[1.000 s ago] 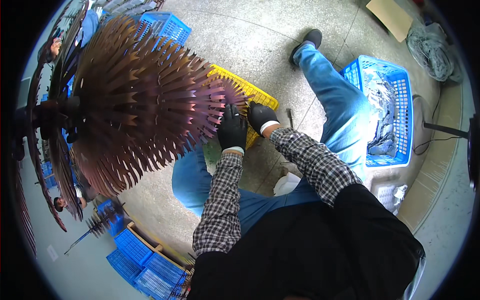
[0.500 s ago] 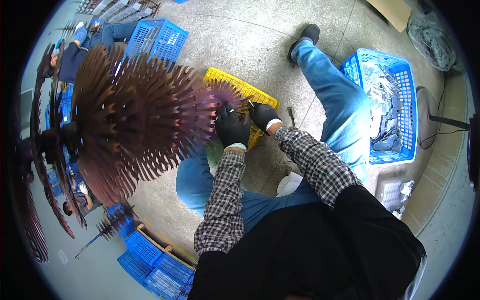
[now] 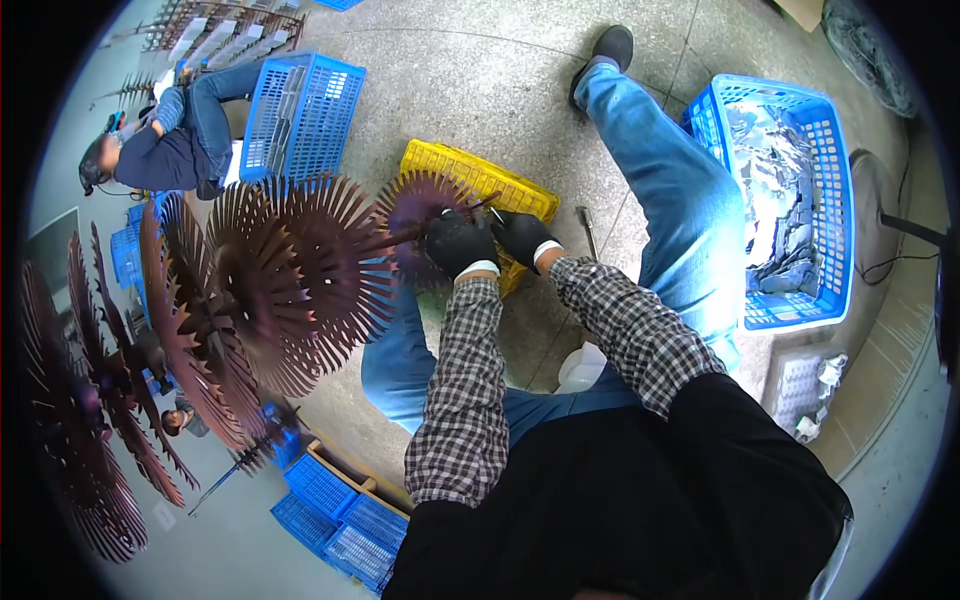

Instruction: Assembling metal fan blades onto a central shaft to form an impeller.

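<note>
Since the earlier frame the stack of spiked brown discs [image 3: 270, 280] has swung away to the left, leaving only the smallest disc [image 3: 425, 225] near the gloves. The left hand [image 3: 458, 243], in a black glove, is closed around the thin rod [image 3: 470, 208] that runs through the discs, its fingers [image 3: 447, 232] wrapped over the shaft just right of the small disc. The right hand [image 3: 522, 236], also gloved, sits just beside it on the right, fingers curled at the rod's free end; whether they pinch the rod itself cannot be told. Both hands hover over the yellow crate [image 3: 520, 190] on the concrete floor [image 3: 480, 90]. A blue crate [image 3: 835, 210] of silvery parts stands to the right beyond the outstretched leg [image 3: 660, 170]. Far left, another person [image 3: 165, 150] sits beside a second blue crate [image 3: 300, 115].
</note>
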A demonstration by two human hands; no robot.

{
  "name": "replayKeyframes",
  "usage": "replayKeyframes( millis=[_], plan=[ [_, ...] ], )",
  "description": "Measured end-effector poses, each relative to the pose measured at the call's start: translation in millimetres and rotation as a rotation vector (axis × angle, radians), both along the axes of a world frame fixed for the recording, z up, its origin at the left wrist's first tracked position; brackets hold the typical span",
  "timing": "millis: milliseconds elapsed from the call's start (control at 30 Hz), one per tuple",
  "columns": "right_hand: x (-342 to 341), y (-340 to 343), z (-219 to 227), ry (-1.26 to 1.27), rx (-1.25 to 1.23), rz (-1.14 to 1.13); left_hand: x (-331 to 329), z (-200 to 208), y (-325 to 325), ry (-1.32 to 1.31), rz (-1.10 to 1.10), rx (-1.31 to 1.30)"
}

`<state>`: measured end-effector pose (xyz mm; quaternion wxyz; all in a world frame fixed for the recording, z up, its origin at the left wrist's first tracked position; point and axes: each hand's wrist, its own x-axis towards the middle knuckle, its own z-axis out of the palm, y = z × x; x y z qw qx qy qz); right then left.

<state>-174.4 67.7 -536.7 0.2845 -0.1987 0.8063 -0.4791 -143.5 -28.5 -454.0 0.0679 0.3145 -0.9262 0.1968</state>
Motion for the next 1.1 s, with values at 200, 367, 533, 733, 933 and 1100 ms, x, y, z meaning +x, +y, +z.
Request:
replayKeyframes(
  millis=[200, 367, 533, 733, 933, 1100],
  plan=[
    [2, -4, -3, -0.014, 0.040, 0.036, 12, -16, -29, -0.158, -0.154, -0.024],
    [3, -6, -2, -0.017, 0.008, 0.046, 18, -9, -40, -0.149, -0.216, 0.111],
    [3, 3, -12, -0.011, -0.001, -0.031, -7, 21, 15, -0.128, 0.018, 0.226],
    [0, -2, 9, -0.053, 0.009, 0.014, 44, 30, -14, 0.089, -0.210, 0.331],
    [0, 2, 17, 0.036, 0.039, 0.090, 67, 31, -15, 0.025, -0.287, 0.264],
    [2, 2, 15, 0.162, 0.029, 0.129, 65, 21, -13, 0.023, -0.295, 0.361]
  ],
)
